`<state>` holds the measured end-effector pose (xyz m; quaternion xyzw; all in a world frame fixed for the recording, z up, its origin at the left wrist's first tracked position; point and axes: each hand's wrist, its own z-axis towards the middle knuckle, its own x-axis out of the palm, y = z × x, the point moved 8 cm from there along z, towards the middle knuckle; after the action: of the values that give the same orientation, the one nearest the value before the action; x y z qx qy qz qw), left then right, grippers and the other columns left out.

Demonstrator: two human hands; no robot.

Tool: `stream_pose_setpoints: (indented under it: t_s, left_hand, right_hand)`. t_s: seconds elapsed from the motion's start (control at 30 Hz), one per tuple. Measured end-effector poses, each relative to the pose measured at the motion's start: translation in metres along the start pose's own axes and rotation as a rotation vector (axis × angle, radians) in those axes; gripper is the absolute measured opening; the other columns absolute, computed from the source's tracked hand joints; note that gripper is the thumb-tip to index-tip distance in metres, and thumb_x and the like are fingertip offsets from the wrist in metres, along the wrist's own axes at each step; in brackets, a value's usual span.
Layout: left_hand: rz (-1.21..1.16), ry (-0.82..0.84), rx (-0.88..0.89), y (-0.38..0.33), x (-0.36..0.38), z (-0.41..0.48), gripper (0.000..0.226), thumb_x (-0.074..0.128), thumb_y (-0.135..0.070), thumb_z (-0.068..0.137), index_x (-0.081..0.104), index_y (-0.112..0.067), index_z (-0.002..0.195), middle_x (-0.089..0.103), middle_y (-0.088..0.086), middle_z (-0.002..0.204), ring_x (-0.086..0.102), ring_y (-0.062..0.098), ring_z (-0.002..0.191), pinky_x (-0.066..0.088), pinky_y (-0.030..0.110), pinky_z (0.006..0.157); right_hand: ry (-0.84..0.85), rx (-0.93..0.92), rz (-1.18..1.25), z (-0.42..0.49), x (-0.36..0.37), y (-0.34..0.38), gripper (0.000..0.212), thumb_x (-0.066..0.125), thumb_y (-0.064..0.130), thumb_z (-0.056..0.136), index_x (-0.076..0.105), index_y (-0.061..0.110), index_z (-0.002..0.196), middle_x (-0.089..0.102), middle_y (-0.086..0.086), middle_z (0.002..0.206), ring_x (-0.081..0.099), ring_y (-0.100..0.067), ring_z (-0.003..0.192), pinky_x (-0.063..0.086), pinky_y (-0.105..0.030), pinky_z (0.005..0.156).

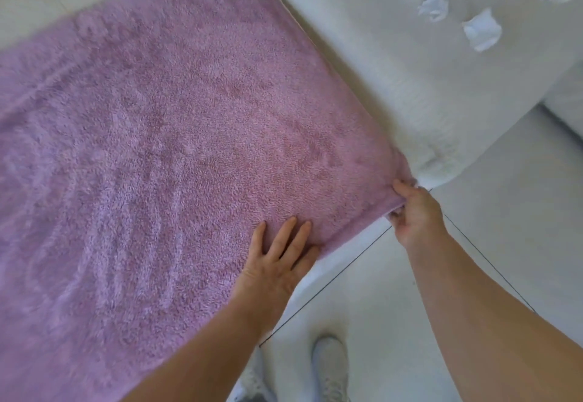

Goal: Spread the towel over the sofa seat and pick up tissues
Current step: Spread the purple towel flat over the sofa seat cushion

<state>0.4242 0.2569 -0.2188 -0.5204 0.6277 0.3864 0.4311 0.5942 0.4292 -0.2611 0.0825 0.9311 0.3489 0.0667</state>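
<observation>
A large lilac towel (pixel 164 136) lies flat over the sofa seat and fills the left and middle of the view. My left hand (pixel 277 262) presses flat on the towel near its front edge, fingers straight. My right hand (pixel 413 212) grips the towel's front right corner, thumb on top and fingers curled under it. Several crumpled white tissues (pixel 481 30) lie scattered on the neighbouring white sofa cushion (pixel 394 63) at the upper right.
The white cushion's front corner ends just beyond my right hand. Pale floor tiles (pixel 394 307) with dark grout lines lie below the sofa. My white shoes (pixel 329 367) stand on the floor at the bottom centre.
</observation>
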Motion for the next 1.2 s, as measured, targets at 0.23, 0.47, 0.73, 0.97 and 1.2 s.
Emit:
stream_pose_setpoints:
  t_s: [0.23, 0.47, 0.73, 0.97, 1.2]
  left_hand:
    - [-0.175, -0.207, -0.17, 0.002, -0.02, -0.006, 0.054, 0.072, -0.015, 0.049, 0.049, -0.018, 0.097, 0.056, 0.008, 0.107, 0.046, 0.028, 0.094, 0.036, 0.043, 0.085]
    - [-0.421, -0.226, -0.349, -0.013, -0.012, -0.019, 0.049, 0.079, -0.01, 0.035, 0.055, -0.023, 0.076, 0.055, -0.009, 0.056, 0.054, 0.012, 0.042, 0.032, 0.018, 0.033]
    - [-0.423, -0.331, -0.528, 0.001, 0.003, -0.085, 0.036, 0.069, -0.018, 0.058, 0.056, -0.025, 0.091, 0.057, -0.004, 0.089, 0.047, 0.02, 0.082, 0.032, 0.031, 0.074]
    - [-0.318, -0.231, -0.6, 0.032, 0.022, -0.13, 0.046, 0.073, -0.012, 0.049, 0.053, -0.023, 0.09, 0.053, 0.001, 0.092, 0.047, 0.023, 0.083, 0.034, 0.035, 0.074]
    - [-0.57, -0.254, -0.573, 0.023, 0.046, -0.183, 0.025, 0.064, -0.01, 0.047, 0.055, -0.024, 0.065, 0.054, -0.008, 0.064, 0.058, 0.013, 0.055, 0.034, 0.019, 0.035]
  right_hand:
    - [0.048, 0.055, -0.173, 0.008, -0.013, -0.013, 0.014, 0.056, 0.017, 0.092, 0.055, 0.01, 0.103, 0.063, -0.01, 0.105, 0.063, -0.022, 0.096, 0.052, -0.032, 0.075]
    - [0.324, 0.181, -0.133, -0.028, 0.01, -0.048, 0.023, 0.067, 0.015, 0.084, 0.06, 0.014, 0.105, 0.067, -0.004, 0.099, 0.063, -0.019, 0.093, 0.051, -0.031, 0.073]
    - [0.868, 0.327, -0.491, -0.125, 0.064, -0.136, 0.027, 0.06, 0.012, 0.085, 0.066, 0.01, 0.112, 0.071, -0.009, 0.109, 0.066, -0.024, 0.104, 0.049, -0.035, 0.087]
    - [0.597, 0.316, -0.459, -0.143, 0.062, -0.176, 0.023, 0.059, 0.016, 0.09, 0.052, 0.009, 0.068, 0.044, 0.002, 0.045, 0.048, -0.011, 0.043, 0.055, -0.034, 0.068]
    - [0.736, 0.366, -0.388, -0.207, 0.091, -0.224, 0.013, 0.064, 0.016, 0.083, 0.071, 0.006, 0.083, 0.071, -0.01, 0.087, 0.067, -0.02, 0.084, 0.051, -0.035, 0.084]
